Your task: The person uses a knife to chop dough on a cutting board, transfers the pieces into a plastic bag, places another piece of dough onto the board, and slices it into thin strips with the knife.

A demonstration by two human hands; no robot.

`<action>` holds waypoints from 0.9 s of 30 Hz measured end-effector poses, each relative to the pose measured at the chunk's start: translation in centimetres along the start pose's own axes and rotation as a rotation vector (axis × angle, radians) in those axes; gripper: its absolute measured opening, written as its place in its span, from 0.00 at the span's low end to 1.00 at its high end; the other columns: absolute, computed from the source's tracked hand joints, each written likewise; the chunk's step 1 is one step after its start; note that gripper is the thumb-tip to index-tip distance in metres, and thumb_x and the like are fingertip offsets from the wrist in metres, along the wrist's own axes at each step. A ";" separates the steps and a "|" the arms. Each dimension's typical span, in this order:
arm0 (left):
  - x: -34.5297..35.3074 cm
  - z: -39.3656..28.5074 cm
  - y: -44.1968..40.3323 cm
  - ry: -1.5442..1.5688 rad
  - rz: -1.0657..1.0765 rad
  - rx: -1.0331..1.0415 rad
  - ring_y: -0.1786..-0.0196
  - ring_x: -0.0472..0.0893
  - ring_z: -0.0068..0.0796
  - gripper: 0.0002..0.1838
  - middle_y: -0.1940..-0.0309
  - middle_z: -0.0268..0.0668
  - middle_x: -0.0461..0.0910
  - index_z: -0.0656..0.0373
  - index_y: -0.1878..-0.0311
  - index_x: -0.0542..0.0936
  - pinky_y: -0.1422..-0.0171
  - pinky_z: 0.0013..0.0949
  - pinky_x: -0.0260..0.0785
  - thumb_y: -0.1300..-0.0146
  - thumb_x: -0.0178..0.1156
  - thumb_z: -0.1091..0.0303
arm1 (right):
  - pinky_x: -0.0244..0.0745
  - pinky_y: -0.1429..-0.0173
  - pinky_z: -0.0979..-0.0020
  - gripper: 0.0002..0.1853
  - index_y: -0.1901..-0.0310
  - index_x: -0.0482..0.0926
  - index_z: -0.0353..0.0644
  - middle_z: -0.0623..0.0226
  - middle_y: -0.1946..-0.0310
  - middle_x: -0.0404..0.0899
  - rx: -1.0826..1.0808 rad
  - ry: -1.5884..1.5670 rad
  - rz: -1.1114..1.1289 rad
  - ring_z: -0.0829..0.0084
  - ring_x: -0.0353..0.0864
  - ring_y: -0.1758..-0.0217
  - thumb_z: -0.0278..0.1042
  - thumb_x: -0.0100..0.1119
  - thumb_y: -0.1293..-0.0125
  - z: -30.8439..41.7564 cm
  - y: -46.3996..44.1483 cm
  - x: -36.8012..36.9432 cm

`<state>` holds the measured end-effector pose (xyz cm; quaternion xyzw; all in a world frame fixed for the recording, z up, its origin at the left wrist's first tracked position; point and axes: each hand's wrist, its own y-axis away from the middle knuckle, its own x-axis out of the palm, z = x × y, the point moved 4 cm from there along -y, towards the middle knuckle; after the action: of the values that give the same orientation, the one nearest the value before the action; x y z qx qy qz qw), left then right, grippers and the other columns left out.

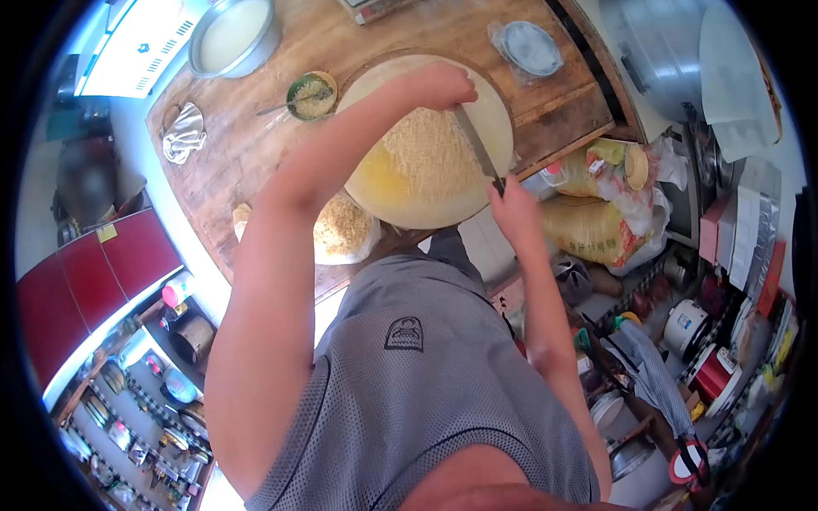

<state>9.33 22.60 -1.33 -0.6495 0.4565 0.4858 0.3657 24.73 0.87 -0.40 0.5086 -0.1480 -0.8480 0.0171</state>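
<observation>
A round pale board (pixel 490 183) lies on the wooden table, covered in part by finely chopped pale food (pixel 426 153) with a yellow patch (pixel 381 175) on its left. My right hand (pixel 514 211) is closed around the handle of a long knife (pixel 479 143) at the board's right edge. Across the board reaches my left arm, and my left hand (pixel 443 86) has its fingers closed at the far end of the blade. The blade stands at the right side of the chopped food. A white container of brown crumbs (pixel 342 228) sits by the board's near left edge.
On the table (pixel 247 128) are a green bowl (pixel 312 95) with a spoon, a large metal basin (pixel 230 38) with white contents, a cloth (pixel 184 134) and a plastic-wrapped dish (pixel 530 48). Yellow sacks (pixel 584 226) stand right of the table. Crowded shelves line both sides.
</observation>
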 end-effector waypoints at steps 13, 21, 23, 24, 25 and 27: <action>0.1 -0.5 -0.2 0.004 0.007 -0.027 0.51 0.82 0.47 0.07 0.62 0.38 0.82 0.56 0.63 0.80 0.51 0.49 0.78 0.43 0.69 0.71 | 0.77 0.57 0.44 0.17 0.56 0.77 0.38 0.43 0.69 0.84 -0.030 0.021 -0.080 0.39 0.84 0.61 0.45 0.63 0.29 -1.3 0.4 -0.1; 0.0 -6.7 10.3 0.009 -0.140 -0.326 0.55 0.82 0.45 0.05 0.65 0.37 0.80 0.54 0.64 0.79 0.54 0.48 0.77 0.43 0.64 0.72 | 0.77 0.60 0.47 0.16 0.58 0.77 0.44 0.52 0.70 0.85 -0.186 0.105 0.055 0.45 0.85 0.62 0.47 0.68 0.34 -0.4 2.5 -1.1; 1.0 -9.8 12.6 0.036 -0.142 -0.389 0.55 0.82 0.45 0.05 0.65 0.38 0.80 0.55 0.64 0.79 0.55 0.47 0.77 0.44 0.63 0.72 | 0.77 0.59 0.48 0.16 0.58 0.77 0.45 0.55 0.69 0.85 -0.255 0.098 0.091 0.46 0.85 0.61 0.47 0.69 0.34 -0.4 2.2 -1.9; 1.4 -11.2 13.7 0.065 -0.154 -0.475 0.55 0.82 0.45 0.05 0.66 0.39 0.80 0.55 0.64 0.78 0.56 0.47 0.78 0.44 0.63 0.72 | 0.78 0.59 0.49 0.15 0.58 0.77 0.46 0.57 0.68 0.85 -0.331 0.099 0.126 0.47 0.85 0.60 0.46 0.69 0.35 -0.3 2.0 -2.3; 1.7 -12.1 14.5 0.090 -0.170 -0.560 0.56 0.82 0.45 0.05 0.66 0.39 0.80 0.56 0.64 0.78 0.57 0.47 0.78 0.44 0.63 0.72 | 0.78 0.59 0.49 0.15 0.58 0.77 0.46 0.57 0.68 0.85 -0.327 0.094 0.126 0.47 0.85 0.60 0.46 0.69 0.35 -0.7 1.6 -2.7; 2.5 -14.2 15.1 0.115 -0.177 -0.618 0.56 0.82 0.45 0.05 0.66 0.40 0.80 0.56 0.64 0.78 0.58 0.47 0.78 0.44 0.64 0.72 | 0.77 0.58 0.49 0.15 0.57 0.77 0.47 0.58 0.66 0.85 -0.410 0.179 0.223 0.48 0.85 0.58 0.45 0.70 0.36 -1.5 0.6 -3.0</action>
<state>-0.45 4.19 -0.47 -0.7932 0.2493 0.5303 0.1656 27.45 0.47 1.68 0.5479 -0.0261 -0.8049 0.2264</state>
